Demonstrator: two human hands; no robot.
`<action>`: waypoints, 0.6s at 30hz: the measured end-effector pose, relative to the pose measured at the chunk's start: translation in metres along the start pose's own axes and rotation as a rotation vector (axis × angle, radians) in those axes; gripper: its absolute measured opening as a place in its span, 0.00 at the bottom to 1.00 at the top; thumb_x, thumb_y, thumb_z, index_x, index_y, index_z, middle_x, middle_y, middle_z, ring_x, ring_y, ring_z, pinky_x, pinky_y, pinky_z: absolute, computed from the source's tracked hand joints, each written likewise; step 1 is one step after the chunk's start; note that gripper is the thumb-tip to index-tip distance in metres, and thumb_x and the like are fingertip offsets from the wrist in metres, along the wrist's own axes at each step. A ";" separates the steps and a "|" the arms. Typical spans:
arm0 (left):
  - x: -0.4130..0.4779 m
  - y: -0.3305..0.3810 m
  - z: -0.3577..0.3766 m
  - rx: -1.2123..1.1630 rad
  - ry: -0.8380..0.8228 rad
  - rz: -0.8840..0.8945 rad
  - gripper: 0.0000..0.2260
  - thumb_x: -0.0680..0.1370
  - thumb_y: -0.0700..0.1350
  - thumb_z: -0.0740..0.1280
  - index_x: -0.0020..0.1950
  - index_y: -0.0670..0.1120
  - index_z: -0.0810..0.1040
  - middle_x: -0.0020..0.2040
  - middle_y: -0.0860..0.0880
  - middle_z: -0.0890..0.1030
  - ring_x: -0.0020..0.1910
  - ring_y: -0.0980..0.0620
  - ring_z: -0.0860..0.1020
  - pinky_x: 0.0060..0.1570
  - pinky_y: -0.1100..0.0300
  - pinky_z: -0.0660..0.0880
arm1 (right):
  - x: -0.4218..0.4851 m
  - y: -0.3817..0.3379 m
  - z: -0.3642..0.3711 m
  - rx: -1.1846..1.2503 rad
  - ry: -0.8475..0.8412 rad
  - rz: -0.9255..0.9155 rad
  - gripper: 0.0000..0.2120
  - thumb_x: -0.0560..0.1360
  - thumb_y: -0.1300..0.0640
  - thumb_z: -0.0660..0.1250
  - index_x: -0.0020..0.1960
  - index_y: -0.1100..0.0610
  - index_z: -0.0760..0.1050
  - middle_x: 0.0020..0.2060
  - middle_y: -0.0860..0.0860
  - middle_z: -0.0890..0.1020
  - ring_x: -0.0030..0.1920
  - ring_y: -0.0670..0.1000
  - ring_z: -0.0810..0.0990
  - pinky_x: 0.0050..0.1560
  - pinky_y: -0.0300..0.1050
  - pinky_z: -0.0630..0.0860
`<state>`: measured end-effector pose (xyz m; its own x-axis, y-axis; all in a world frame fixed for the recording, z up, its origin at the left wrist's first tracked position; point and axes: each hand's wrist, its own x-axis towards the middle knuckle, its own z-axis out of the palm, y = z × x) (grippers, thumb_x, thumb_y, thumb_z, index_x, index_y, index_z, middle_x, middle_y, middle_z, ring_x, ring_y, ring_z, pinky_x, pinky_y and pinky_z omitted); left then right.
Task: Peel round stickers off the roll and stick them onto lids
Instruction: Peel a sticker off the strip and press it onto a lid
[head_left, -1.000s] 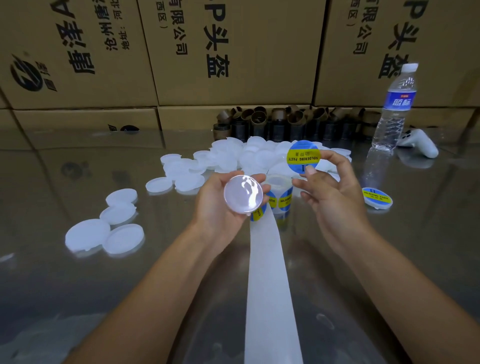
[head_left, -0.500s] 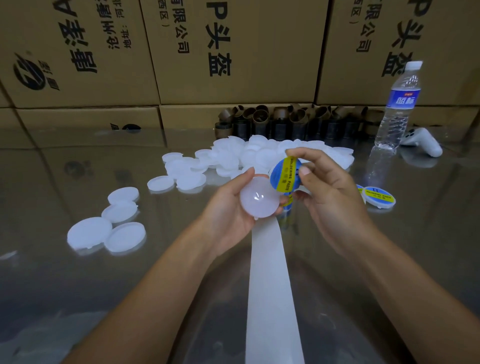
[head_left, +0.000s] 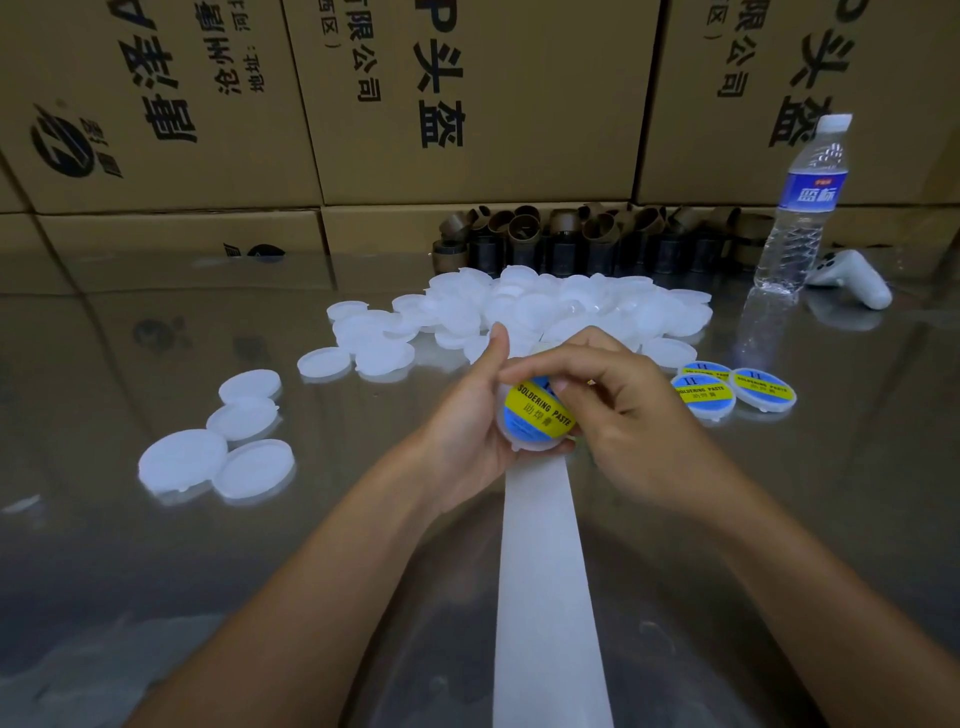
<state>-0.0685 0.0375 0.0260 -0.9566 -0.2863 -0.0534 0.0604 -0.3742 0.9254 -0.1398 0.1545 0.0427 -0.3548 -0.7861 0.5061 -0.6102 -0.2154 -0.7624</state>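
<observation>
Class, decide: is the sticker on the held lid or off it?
On: the sticker lies flat on the lid held in the left hand.

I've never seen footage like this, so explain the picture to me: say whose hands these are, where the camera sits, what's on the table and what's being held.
No machine here: a person works bare-handed, and the one camera sits on their head, looking forward and down. The left hand grips a white plastic lid; the right hand pinches the same lid, its thumb pressing a blue and yellow sticker onto it. On the shiny table lie a pile of plain lids, a few loose lids to the left, three labelled lids to the right, and a white paper strip running toward the person. Behind stand a water bottle, brown tubes and cardboard boxes.
</observation>
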 end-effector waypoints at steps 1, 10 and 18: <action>0.000 0.000 0.000 -0.002 0.001 -0.001 0.31 0.80 0.63 0.43 0.50 0.44 0.78 0.42 0.48 0.83 0.39 0.54 0.82 0.34 0.64 0.77 | 0.000 0.000 0.000 -0.011 -0.003 0.002 0.23 0.78 0.70 0.57 0.47 0.43 0.79 0.41 0.50 0.71 0.42 0.40 0.73 0.45 0.28 0.67; -0.001 0.001 -0.001 -0.056 -0.034 -0.009 0.33 0.80 0.64 0.43 0.54 0.42 0.78 0.48 0.44 0.83 0.49 0.50 0.83 0.44 0.58 0.80 | -0.003 0.002 0.001 -0.091 0.004 0.010 0.18 0.77 0.66 0.64 0.49 0.42 0.80 0.40 0.44 0.70 0.43 0.41 0.72 0.46 0.45 0.76; -0.002 0.000 0.000 -0.013 -0.024 -0.008 0.33 0.80 0.64 0.43 0.54 0.41 0.79 0.48 0.44 0.83 0.49 0.51 0.82 0.46 0.59 0.80 | -0.002 0.003 0.001 -0.128 0.019 0.004 0.18 0.76 0.66 0.64 0.49 0.42 0.79 0.41 0.45 0.71 0.43 0.40 0.72 0.43 0.30 0.67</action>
<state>-0.0667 0.0383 0.0261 -0.9638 -0.2615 -0.0518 0.0557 -0.3875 0.9202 -0.1401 0.1549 0.0386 -0.3696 -0.7756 0.5117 -0.6937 -0.1361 -0.7073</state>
